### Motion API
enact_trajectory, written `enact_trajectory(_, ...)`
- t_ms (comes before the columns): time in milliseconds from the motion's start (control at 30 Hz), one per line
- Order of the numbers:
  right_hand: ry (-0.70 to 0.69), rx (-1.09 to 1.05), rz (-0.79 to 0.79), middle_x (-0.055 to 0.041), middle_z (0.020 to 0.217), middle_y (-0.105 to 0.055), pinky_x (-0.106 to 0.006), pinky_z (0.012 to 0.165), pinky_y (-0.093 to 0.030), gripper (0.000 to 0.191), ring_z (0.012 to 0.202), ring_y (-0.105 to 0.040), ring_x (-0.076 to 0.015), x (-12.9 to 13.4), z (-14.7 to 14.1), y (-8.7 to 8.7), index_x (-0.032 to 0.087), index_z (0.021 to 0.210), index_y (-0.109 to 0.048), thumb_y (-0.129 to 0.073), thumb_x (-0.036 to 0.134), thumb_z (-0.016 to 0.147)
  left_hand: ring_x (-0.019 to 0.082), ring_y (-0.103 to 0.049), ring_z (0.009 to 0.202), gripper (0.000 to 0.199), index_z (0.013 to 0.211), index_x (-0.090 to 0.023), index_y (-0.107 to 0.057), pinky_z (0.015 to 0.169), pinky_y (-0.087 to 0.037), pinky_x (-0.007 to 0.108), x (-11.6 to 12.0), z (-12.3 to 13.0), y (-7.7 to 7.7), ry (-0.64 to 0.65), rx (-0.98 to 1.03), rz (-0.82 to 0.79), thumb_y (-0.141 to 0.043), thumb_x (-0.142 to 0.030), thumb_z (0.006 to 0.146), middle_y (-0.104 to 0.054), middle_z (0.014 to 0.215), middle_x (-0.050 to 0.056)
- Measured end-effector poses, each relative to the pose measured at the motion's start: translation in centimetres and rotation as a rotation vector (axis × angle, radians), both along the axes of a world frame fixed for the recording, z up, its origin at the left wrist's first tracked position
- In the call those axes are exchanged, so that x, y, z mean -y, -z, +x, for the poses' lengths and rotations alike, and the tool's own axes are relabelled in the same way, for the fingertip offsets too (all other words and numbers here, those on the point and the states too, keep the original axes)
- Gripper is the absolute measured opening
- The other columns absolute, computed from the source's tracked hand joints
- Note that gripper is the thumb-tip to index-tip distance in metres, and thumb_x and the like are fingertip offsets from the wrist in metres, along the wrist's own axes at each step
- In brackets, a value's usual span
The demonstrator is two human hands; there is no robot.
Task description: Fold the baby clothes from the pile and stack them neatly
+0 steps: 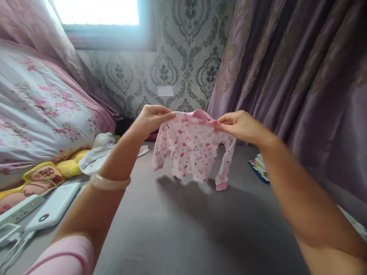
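Note:
A small pink long-sleeved baby shirt (192, 149), printed with hearts and flowers, hangs in the air between my hands. My left hand (153, 118) pinches it at one shoulder, close to the pink neckline. At the other side of the collar, my right hand (239, 124) grips the fabric between thumb and fingers. Both sleeves dangle, and the one on the right ends in a solid pink cuff. Beneath the shirt, a shadow falls on the grey sheet (149, 229).
On the left lie a white power bank (54, 206) with cables, a power strip (23, 208), a yellow plush toy (69, 168) and a white cloth (96, 157). Floral bedding (46, 110) is heaped behind them. Folded cloth (259, 168) sits at right, near purple curtains (301, 95).

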State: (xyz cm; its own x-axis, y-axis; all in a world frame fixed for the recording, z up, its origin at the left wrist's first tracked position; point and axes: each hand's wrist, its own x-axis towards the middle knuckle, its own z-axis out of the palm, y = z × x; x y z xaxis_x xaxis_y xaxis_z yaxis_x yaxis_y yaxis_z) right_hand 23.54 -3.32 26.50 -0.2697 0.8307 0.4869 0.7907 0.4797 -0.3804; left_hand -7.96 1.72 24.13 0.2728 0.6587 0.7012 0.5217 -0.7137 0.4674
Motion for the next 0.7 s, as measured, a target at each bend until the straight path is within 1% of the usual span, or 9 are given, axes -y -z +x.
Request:
enact_trajectory(67, -0.265, 0.003, -0.283, -0.0027, 0.077, -0.07, -0.03, 0.065, -0.046, 0.047, 0.074, -0.064, -0.0194, 1.0, 0.5, -1.1, 0.021, 0.092, -0.075, -0.069, 0.063, 0.071, 0.022, -0.062, 0.074, 0.034, 0.077, -0.019, -0.075, 0.071, -0.049, 0.04, 1.1, -0.5, -0.6, 0.204, -0.042, -0.16, -0.067, -0.052, 0.076, -0.069, 0.073, 0.007)
enact_trajectory(100, -0.337, -0.01, -0.364, -0.0024, 0.078, -0.07, -0.03, 0.066, -0.047, 0.049, 0.073, -0.064, -0.019, 1.1, 0.7, -1.5, 0.021, 0.092, -0.075, -0.071, 0.063, 0.068, 0.022, -0.062, 0.071, 0.033, 0.074, -0.019, -0.075, 0.068, -0.049, 0.039, 1.4, -0.7, -0.9, 0.244, -0.069, -0.224, -0.07, -0.052, 0.074, -0.068, 0.07, 0.007)
enact_trajectory(133, -0.35, -0.035, -0.377, -0.0023, 0.077, -0.07, -0.031, 0.066, -0.048, 0.049, 0.073, -0.063, -0.0189, 1.0, 0.8, -1.6, 0.021, 0.09, -0.075, -0.071, 0.064, 0.067, 0.022, -0.062, 0.069, 0.031, 0.072, -0.02, -0.075, 0.066, -0.049, 0.038, 1.5, -0.7, -1.0, 0.224, -0.089, -0.253, -0.072, -0.051, 0.072, -0.067, 0.067, 0.006)
enact_trajectory(267, -0.142, -0.113, -0.12, -0.0032, 0.071, -0.069, -0.032, 0.066, -0.047, 0.04, 0.074, -0.063, -0.0201, -0.6, 0.0, -1.0, 0.023, 0.08, -0.076, -0.069, 0.062, 0.071, 0.019, -0.063, 0.071, 0.026, 0.073, -0.019, -0.076, 0.068, -0.049, 0.033, 0.6, 0.5, -0.7, -0.11, 0.011, -0.109, -0.07, -0.044, 0.074, -0.064, 0.06, 0.002)
enact_trajectory(300, -0.142, -0.09, -0.116, -0.0032, 0.071, -0.07, -0.032, 0.066, -0.048, 0.039, 0.075, -0.063, -0.0204, -0.9, -0.2, -0.8, 0.023, 0.08, -0.076, -0.07, 0.061, 0.07, 0.019, -0.063, 0.072, 0.026, 0.075, -0.018, -0.076, 0.068, -0.049, 0.032, 0.4, 0.7, -0.5, -0.107, 0.033, -0.093, -0.069, -0.043, 0.075, -0.065, 0.061, 0.002)
enact_trajectory(400, -0.265, 0.012, -0.255, -0.0026, 0.074, -0.071, -0.032, 0.066, -0.048, 0.04, 0.074, -0.064, -0.0202, -1.2, -0.3, -0.4, 0.024, 0.082, -0.077, -0.073, 0.061, 0.067, 0.02, -0.064, 0.074, 0.026, 0.079, -0.018, -0.077, 0.068, -0.049, 0.032, -0.3, 0.7, -0.1, 0.111, -0.05, -0.214, -0.071, -0.043, 0.072, -0.07, 0.068, 0.004)
enact_trajectory(433, -0.28, 0.017, -0.275, -0.0024, 0.074, -0.071, -0.032, 0.066, -0.048, 0.041, 0.074, -0.064, -0.0198, -1.2, -0.2, -0.4, 0.024, 0.081, -0.077, -0.072, 0.062, 0.067, 0.021, -0.064, 0.075, 0.024, 0.077, -0.018, -0.077, 0.068, -0.049, 0.032, -0.5, 0.6, 0.0, 0.139, -0.083, -0.245, -0.073, -0.042, 0.07, -0.07, 0.067, 0.004)
enact_trajectory(567, -0.15, -0.065, -0.152, -0.0012, 0.065, -0.068, -0.032, 0.065, -0.048, 0.043, 0.069, -0.063, -0.0186, -1.7, 0.0, -0.2, 0.022, 0.075, -0.076, -0.069, 0.064, 0.069, 0.022, -0.065, 0.075, 0.022, 0.069, -0.019, -0.076, 0.069, -0.049, 0.033, -1.3, 0.4, 0.3, -0.042, -0.009, -0.21, -0.073, -0.04, 0.069, -0.067, 0.06, 0.003)
enact_trajectory(700, -0.223, -0.076, -0.243, -0.0017, 0.072, -0.07, -0.033, 0.066, -0.049, 0.041, 0.073, -0.064, -0.0196, -2.2, 0.2, -0.2, 0.024, 0.08, -0.077, -0.072, 0.062, 0.067, 0.02, -0.065, 0.074, 0.031, 0.083, -0.018, -0.078, 0.067, -0.05, 0.032, -1.3, 0.8, 0.2, 0.106, 0.11, -0.275, -0.072, -0.046, 0.07, -0.071, 0.07, 0.005)
